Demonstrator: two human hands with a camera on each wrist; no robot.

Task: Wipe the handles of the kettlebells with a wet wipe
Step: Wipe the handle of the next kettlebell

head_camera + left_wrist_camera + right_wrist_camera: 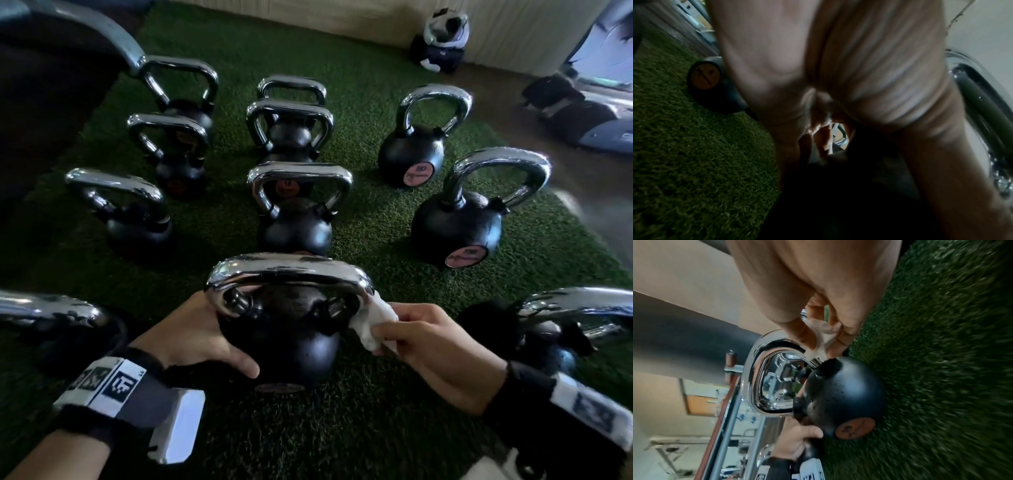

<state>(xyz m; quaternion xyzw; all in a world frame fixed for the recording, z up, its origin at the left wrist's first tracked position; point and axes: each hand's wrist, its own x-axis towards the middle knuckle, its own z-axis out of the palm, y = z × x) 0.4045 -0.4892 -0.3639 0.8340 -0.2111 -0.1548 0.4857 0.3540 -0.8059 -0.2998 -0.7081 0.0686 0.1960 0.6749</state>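
Observation:
A black kettlebell (284, 339) with a chrome handle (287, 269) stands on green turf right in front of me. My left hand (205, 337) grips its left side, thumb across the front of the ball and fingers behind it. My right hand (424, 339) pinches a crumpled white wet wipe (371, 320) and presses it against the handle's right leg, just above the ball. The right wrist view shows the wipe (825, 335) wrapped round that chrome leg between thumb and fingers, with the ball (844, 392) below. In the left wrist view my palm (838, 65) fills the frame.
Several more chrome-handled black kettlebells stand in rows on the turf (376, 212), among them one just behind (296, 209) and two at the right (459, 219). Others flank me at the left (51, 308) and right (575, 305) edges. Bags (442, 37) lie by the far wall.

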